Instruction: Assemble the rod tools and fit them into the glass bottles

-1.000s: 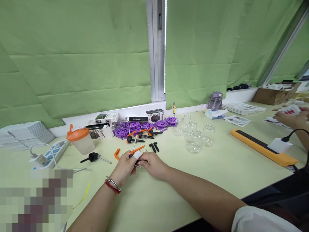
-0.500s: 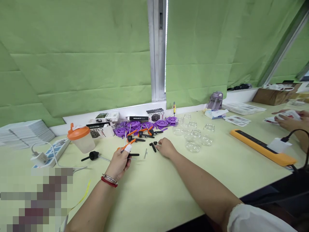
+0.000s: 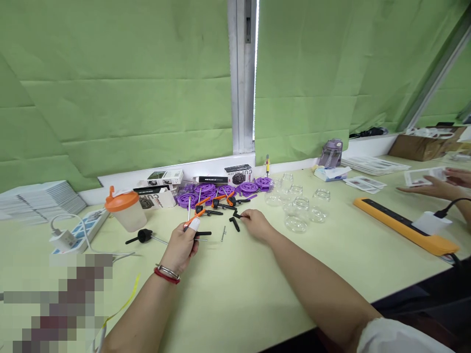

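Note:
My left hand (image 3: 182,247) is closed round a small assembly of an orange clip, a metal rod and a black part (image 3: 194,224), held just above the table. My right hand (image 3: 257,224) reaches forward and its fingertips pinch a small black peg (image 3: 236,214). A second black peg (image 3: 234,224) and a short metal pin (image 3: 222,233) lie between my hands. Behind them sit more orange-and-black assemblies (image 3: 217,203) and a row of purple wheels (image 3: 224,190).
Several clear glass cups (image 3: 300,212) stand to the right of my right hand. An orange-lidded cup (image 3: 123,210), a black knob with rod (image 3: 143,237) and a power strip (image 3: 79,228) lie left. Another person's hands (image 3: 441,184) work at far right, beyond an orange bar (image 3: 405,225).
My hands have parted: the right one left the assembly and reached forward to the black pegs, while the left hand drew the assembly slightly left.

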`<action>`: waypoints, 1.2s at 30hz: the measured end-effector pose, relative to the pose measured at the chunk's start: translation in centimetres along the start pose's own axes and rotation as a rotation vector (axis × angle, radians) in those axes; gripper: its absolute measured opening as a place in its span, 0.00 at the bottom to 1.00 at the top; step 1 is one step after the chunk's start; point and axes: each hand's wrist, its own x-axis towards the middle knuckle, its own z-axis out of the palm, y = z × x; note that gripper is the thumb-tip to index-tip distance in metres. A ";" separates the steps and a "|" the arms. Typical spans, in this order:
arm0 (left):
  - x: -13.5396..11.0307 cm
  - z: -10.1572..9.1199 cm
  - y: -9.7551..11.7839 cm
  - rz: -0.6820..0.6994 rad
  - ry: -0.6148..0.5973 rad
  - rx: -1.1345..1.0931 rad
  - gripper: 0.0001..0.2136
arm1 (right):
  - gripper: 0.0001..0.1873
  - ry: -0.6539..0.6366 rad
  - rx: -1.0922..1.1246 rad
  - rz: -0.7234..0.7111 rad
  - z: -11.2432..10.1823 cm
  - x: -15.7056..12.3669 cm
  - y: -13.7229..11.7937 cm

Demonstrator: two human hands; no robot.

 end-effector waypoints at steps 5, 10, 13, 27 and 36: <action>-0.2 0.1 0.2 0.032 -0.016 0.021 0.17 | 0.10 -0.327 0.370 -0.131 0.3 -2.1 -2.2; -0.4 0.4 0.1 0.043 -0.046 0.037 0.17 | 0.09 -0.400 0.356 -0.222 0.6 -3.4 -3.7; -0.5 0.5 0.1 0.046 -0.054 0.053 0.17 | 0.08 -0.406 0.324 -0.251 0.6 -3.6 -3.8; -0.5 0.5 0.3 0.065 -0.029 0.038 0.17 | 0.08 -0.471 0.385 -0.187 0.8 -3.9 -3.9; -0.7 0.4 0.5 0.070 -0.056 0.034 0.16 | 0.18 -0.678 0.836 0.117 0.9 -3.8 -3.7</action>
